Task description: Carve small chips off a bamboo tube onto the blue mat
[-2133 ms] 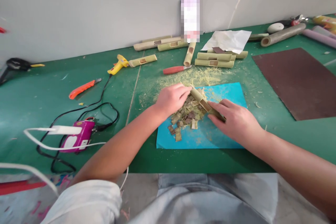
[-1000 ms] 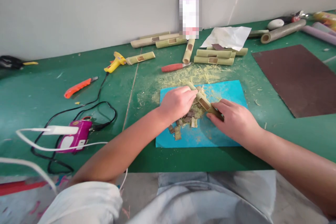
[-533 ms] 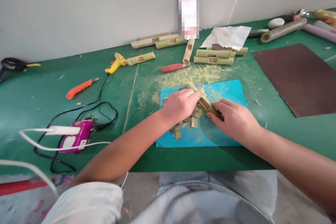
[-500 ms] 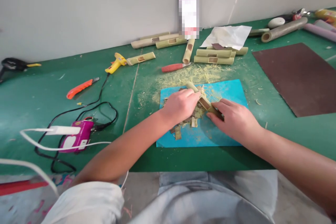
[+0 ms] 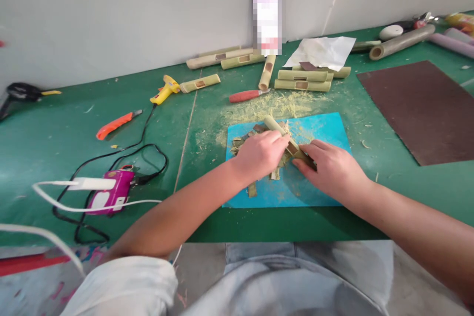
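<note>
A bamboo tube (image 5: 274, 124) with a rectangular opening lies slanted over a blue sheet (image 5: 311, 192). My right hand (image 5: 329, 165) is wrapped round its lower right end. My left hand (image 5: 264, 150) is closed over its middle, beside the opening; whether a small item is inside those fingers is hidden. Bamboo chips (image 5: 252, 189) and shavings lie under and around my left hand. Just behind the sheet is a red-handled knife (image 5: 244, 96), resting among pale shavings.
Cut bamboo tubes (image 5: 302, 85) and a propped, blurred phone (image 5: 267, 19) stand at the back. On the left are a yellow glue gun (image 5: 165, 90), an orange cutter (image 5: 115, 126) and a purple power block (image 5: 120, 187) with cables. A brown board (image 5: 418, 108) lies right.
My left hand has slid slightly right along the tube, covering more of the opening and uncovering chips on its left. My right hand keeps its grip in nearly the same place.
</note>
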### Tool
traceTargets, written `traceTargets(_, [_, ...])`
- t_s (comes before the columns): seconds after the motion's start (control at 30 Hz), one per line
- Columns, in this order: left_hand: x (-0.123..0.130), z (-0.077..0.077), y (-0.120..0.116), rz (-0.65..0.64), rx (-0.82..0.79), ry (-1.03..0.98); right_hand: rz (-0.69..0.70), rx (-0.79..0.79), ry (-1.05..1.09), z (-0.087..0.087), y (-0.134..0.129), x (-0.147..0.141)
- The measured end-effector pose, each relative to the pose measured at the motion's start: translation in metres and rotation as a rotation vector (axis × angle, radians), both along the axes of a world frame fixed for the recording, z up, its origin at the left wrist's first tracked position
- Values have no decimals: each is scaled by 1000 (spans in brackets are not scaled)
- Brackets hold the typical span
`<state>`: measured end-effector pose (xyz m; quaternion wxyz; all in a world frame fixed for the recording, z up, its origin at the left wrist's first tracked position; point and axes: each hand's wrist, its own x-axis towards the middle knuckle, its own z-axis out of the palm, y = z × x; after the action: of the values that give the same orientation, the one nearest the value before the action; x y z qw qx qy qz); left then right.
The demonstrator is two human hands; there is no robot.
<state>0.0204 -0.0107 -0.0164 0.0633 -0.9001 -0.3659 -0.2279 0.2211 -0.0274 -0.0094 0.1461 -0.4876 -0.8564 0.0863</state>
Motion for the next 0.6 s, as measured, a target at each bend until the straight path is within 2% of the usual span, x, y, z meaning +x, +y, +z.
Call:
traceTargets(0.1, [0,0,0,-34,-58,-9,9,11,15,-1,0,0])
traceTargets(0.2, [0,-1,0,16,-24,-33,1,4,16,-1,0,0])
traceTargets(0.33, [-1,-1,0,-47,-81,-32,2,4,18,-1,0,-1])
traceTargets(0.43, [-2,-1,1,6,-26,-57,-8,3,1,-1,0,-1])
traceTargets(0.6, [-1,-1,0,-25,-19,-12,-12,-20,0,1,1,0])
